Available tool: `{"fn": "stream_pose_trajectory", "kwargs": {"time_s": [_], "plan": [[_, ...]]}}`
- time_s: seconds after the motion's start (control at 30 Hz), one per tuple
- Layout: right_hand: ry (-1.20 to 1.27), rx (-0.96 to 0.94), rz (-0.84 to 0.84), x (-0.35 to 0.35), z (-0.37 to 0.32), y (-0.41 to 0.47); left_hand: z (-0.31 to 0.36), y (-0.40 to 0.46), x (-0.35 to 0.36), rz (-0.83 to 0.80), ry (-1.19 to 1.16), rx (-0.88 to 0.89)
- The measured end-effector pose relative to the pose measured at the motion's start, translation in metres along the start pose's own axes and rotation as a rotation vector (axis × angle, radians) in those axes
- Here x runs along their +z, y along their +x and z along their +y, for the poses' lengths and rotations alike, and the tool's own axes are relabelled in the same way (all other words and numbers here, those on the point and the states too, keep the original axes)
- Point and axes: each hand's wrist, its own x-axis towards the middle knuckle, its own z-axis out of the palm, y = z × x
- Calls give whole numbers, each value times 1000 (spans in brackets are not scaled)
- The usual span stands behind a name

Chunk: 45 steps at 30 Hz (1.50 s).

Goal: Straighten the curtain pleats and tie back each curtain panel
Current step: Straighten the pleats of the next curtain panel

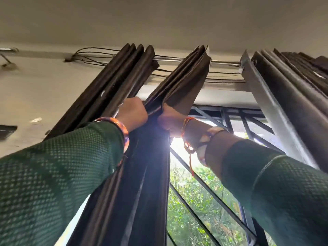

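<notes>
Seen from below, both arms in green sleeves reach up to a dark brown curtain panel (179,82) hanging from the metal rod (168,59). The left hand (132,112) and right hand (170,119), fingers clamped on its gathered pleats, grip the fabric just below the rod, beside the barred window (230,121).

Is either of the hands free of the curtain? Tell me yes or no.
No: the left hand and the right hand both grip the gathered pleats of the middle curtain panel.
</notes>
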Motion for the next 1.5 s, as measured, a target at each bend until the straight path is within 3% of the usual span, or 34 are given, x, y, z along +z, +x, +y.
{"fn": "stream_pose_trajectory", "kwargs": {"time_s": [0.2, 0.33, 0.53, 0.73, 1.0, 1.2, 1.37, 1.5], "plan": [[138, 47, -17, -5, 16, 0, -5, 3, -2, -24, 22, 42], [105, 99, -9, -13, 25, -10, 9, -17, -1, -90, 11, 117], [27, 194, 249, -36, 39, -38, 36, -43, 16, -255, -133, 124], [-349, 164, 272, -69, 40, -95, 54, -73, 23, -504, -336, 75], [-617, 116, 300, -89, 21, -174, 53, -111, 9, -603, -154, 183], [-660, 62, 204, -77, 26, -216, 32, -152, -9, -707, -93, 246], [-508, 255, 14, -47, 45, -268, 12, -198, -19, -838, -192, 145], [-443, 439, -27, -20, 73, -312, -4, -251, -14, -976, -324, 0]]}}
